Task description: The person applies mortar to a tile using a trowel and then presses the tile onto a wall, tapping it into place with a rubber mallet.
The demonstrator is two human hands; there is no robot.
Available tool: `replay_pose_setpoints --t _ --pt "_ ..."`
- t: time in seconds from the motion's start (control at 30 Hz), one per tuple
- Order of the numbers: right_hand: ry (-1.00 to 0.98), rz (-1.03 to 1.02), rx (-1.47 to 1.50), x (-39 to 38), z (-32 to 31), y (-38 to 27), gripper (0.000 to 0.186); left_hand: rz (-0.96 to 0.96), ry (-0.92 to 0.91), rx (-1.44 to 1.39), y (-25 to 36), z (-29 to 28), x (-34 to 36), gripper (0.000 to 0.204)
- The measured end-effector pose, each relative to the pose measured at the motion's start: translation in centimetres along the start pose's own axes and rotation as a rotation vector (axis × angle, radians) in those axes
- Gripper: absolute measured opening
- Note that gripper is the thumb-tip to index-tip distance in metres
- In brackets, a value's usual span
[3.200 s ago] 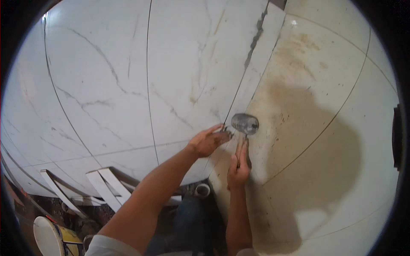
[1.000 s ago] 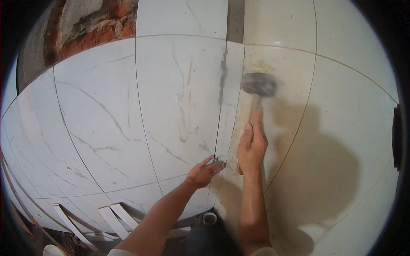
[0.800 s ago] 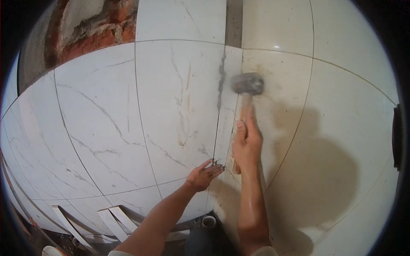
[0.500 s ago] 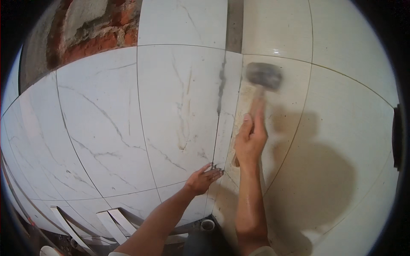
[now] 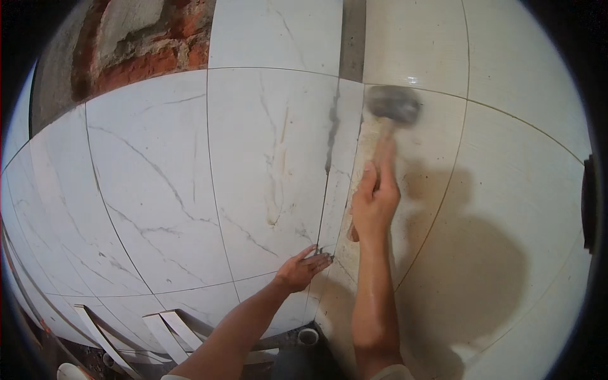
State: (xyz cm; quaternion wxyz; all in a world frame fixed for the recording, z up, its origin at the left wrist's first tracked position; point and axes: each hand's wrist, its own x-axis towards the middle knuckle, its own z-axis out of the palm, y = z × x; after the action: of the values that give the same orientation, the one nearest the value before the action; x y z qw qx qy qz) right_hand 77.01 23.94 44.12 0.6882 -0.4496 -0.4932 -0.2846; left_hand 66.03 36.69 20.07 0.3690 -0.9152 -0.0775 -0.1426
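Observation:
My right hand [image 5: 375, 201] is wrapped round the wooden handle of a mallet [image 5: 394, 106]. Its dark, blocky head, blurred by motion, is in front of the cream wall tile just right of the corner. Lower and to the left, my left hand [image 5: 305, 270] lies with fingers stretched out against the white marbled wall. Its fingertips reach a narrow tile strip [image 5: 342, 139] that runs up beside the corner. Dark grey smears show along the joint between this strip and the wide white tile [image 5: 253, 145]; there is dark dirt on the fingertips.
Bare brick and mortar [image 5: 142, 54] show at the upper left. A grey untiled gap [image 5: 353, 41] sits above the narrow strip. Several cut tile strips [image 5: 164, 335] lean against the wall's foot, and a round pipe end [image 5: 308, 336] is at the bottom corner. Cream tiles [image 5: 513, 190] cover the right wall.
The mallet has moved slightly up along the wall with my right hand. My left hand stays at the same spot on the tile. The view has shifted a little.

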Motion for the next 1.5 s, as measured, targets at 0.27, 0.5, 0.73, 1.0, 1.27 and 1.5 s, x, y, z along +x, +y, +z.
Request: replay_pose_setpoints --t 0.27,0.5,0.73,1.0,1.27,1.5 --pt "-0.010 0.015 0.022 0.2 0.7 1.4 0.054 0.020 0.041 -0.015 0.0 0.5 0.0 0.062" --pt "0.009 -0.034 0.067 0.4 0.4 1.3 0.054 0.001 0.056 -0.025 -0.4 0.3 -0.2 0.062" --pt "0.002 -0.029 0.106 0.2 -0.4 0.4 0.056 -0.008 -0.011 -0.103 -0.2 -0.6 0.3 0.063" --pt "0.092 -0.102 0.068 -1.1 -0.1 0.7 0.054 0.007 0.051 0.006 -0.1 0.1 -0.3 0.059" --pt "-0.022 -0.011 -0.112 -2.5 -0.6 1.1 0.056 0.019 -0.006 -0.012 -0.2 -0.6 0.0 0.060" --pt "-0.027 0.045 -0.080 -3.4 -0.1 0.6 0.057 -0.012 -0.050 -0.036 -0.7 -1.0 0.0 0.064"
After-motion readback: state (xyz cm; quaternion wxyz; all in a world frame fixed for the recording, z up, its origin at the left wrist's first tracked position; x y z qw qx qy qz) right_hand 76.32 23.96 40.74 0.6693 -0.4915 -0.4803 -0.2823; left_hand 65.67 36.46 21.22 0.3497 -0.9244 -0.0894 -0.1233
